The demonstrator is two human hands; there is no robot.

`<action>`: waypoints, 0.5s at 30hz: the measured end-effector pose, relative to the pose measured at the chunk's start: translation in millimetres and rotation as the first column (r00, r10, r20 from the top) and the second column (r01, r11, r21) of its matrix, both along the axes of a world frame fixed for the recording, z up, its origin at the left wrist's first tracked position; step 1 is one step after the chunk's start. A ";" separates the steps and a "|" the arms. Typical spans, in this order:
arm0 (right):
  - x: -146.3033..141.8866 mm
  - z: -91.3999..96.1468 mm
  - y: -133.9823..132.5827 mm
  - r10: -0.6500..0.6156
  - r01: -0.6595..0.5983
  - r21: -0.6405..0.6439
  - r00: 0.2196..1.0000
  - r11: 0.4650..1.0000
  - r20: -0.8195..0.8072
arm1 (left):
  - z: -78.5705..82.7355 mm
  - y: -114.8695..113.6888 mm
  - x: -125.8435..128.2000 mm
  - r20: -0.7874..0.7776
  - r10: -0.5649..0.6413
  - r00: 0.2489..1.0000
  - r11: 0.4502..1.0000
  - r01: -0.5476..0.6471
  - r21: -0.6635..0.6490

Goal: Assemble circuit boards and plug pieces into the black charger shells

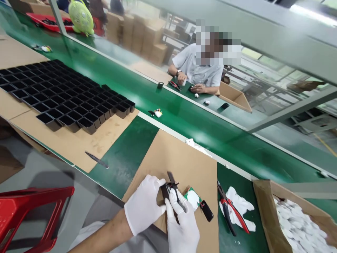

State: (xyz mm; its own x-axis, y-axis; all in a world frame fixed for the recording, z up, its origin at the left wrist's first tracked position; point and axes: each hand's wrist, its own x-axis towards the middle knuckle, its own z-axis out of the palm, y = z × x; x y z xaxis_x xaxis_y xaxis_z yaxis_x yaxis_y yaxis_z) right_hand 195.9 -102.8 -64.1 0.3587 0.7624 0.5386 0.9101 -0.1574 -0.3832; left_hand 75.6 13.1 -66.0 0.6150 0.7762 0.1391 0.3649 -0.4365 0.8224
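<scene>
My left hand [143, 203], in a white glove, grips a small black plastic case [165, 193] over the cardboard sheet. Fingers of my gloved right hand [183, 223] press on the same case from the right. A flat black strip [171, 177] sticks up from the case, with small metal parts near its base. Some of the case is hidden by my fingers. Just right of my right hand lie a green circuit board [189, 194] with a white round piece [193, 200] on it and a black oblong part [206, 211].
Pliers [229, 207] rest on a white glove [240, 207] at right, beside a carton [263, 211] of white pieces. Rows of black open boxes [71, 95] and tweezers [97, 160] lie left. A red stool [34, 200] stands lower left. A co-worker [200, 73] sits across the green belt [181, 121].
</scene>
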 end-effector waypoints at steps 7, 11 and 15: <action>18.3 18.8 15.3 -0.128 0.191 0.067 0.842 0.979 -0.524 | 17.3 9.6 -10.6 0.146 0.083 0.986 0.986 -0.060 -0.159; 31.2 45.1 38.5 -0.031 0.227 0.117 0.558 0.967 -0.829 | 20.4 14.9 -21.6 0.270 0.228 0.935 0.913 -0.109 -0.393; 35.5 62.3 70.6 0.120 0.186 0.190 0.336 0.964 -0.934 | 11.0 15.1 -22.9 0.304 0.190 0.933 0.937 -0.080 -0.339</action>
